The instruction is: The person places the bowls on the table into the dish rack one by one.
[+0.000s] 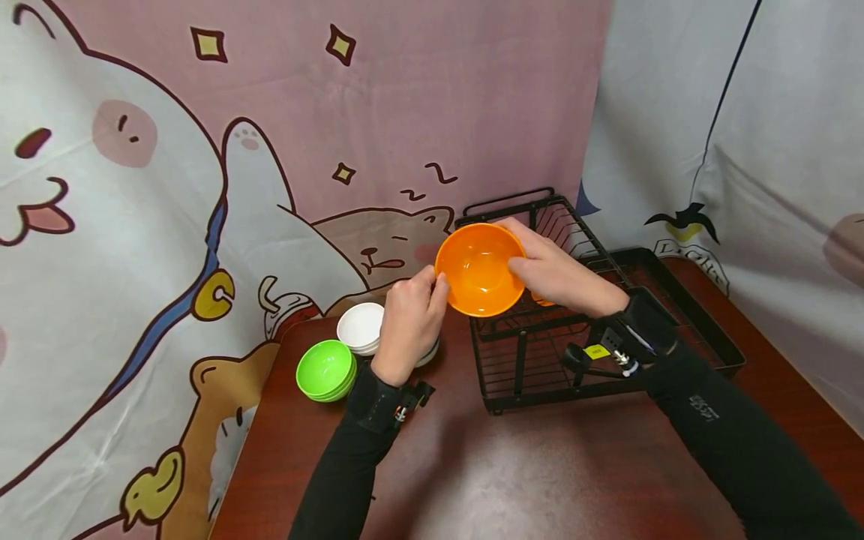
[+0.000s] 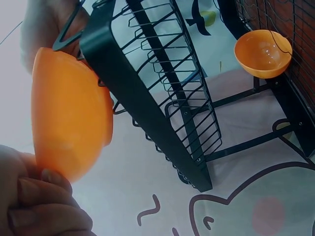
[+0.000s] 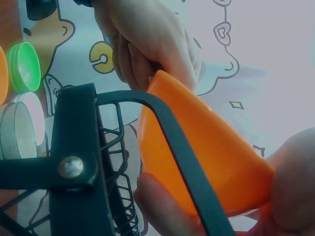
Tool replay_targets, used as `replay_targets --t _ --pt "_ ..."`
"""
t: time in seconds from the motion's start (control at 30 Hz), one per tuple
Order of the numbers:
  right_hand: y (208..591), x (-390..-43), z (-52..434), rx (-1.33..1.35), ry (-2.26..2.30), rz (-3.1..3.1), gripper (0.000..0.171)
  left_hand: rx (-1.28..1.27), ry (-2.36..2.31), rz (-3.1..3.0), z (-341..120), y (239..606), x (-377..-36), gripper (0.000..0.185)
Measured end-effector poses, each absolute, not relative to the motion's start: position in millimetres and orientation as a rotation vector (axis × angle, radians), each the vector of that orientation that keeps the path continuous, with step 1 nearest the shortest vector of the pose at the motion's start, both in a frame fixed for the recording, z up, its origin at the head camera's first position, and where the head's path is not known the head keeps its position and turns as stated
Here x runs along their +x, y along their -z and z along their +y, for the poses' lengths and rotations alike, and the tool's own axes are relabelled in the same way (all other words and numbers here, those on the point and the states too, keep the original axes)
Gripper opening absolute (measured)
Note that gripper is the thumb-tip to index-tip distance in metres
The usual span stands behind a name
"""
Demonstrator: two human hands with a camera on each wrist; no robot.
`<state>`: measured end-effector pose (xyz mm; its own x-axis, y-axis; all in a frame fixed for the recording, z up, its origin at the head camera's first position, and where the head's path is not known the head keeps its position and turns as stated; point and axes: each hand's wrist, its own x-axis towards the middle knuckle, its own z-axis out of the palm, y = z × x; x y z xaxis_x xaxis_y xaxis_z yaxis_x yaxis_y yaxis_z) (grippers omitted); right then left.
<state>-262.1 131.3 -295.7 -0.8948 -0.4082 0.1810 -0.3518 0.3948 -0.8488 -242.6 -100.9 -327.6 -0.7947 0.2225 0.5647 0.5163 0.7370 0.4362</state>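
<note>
Dark sleeves come closest in the head view, reaching up to two hands around one orange bowl. Its mouth is turned up and back toward the wearer. The right hand grips the right side, thumb over the rim on the inner face; the left hand pinches the left edge lower down. Neither has let go. The bowl is held up by the near left part of a black wire rack, and what the placement seems to hinge on is this: the rack stretches away to the right, beyond the right hand, so that hand is the nearer one. Being round, the bowl has no long axis; only its tilt matters. Green bowls and white bowls stand left of the left hand

From the left wrist, the left hand's bent fingers close on the rim, and the bowl's base points toward the rack bars; whether they touch I cannot tell. A second orange bowl sits farther off, within the rack

At the right wrist, a rack post and curved bar loom nearest, the bar crossing in front of the held bowl, with both hands grasping it beyond
</note>
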Motion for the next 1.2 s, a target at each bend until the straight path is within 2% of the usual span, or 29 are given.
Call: replay_targets --t 0.13,0.37,0.63,0.9,1.0,1.1,1.2 --pt "294 -264 134 -0.703 1.536 2.612 0.051 -0.605 0.812 -2.447 -102 333 -243 0.034" --pt "288 -269 156 -0.662 1.596 2.617 0.048 -0.562 0.869 -2.432 -127 348 -236 0.046" --pt "283 -272 209 -0.534 1.721 2.643 0.056 -0.351 0.946 -2.452 -182 399 -217 0.044" --pt "294 -280 263 -0.355 1.781 2.786 0.052 -0.115 0.736 -2.611 -257 466 -183 0.035" --pt "303 -282 280 -0.323 1.796 2.815 0.055 0.001 0.693 -2.730 -281 484 -173 0.033" --pt "313 -282 295 -0.308 1.815 2.812 0.062 0.051 0.710 -2.849 -299 502 -168 0.020" --pt "321 -283 308 -0.305 1.849 2.800 0.066 -0.001 0.750 -2.937 -311 518 -167 0.007"
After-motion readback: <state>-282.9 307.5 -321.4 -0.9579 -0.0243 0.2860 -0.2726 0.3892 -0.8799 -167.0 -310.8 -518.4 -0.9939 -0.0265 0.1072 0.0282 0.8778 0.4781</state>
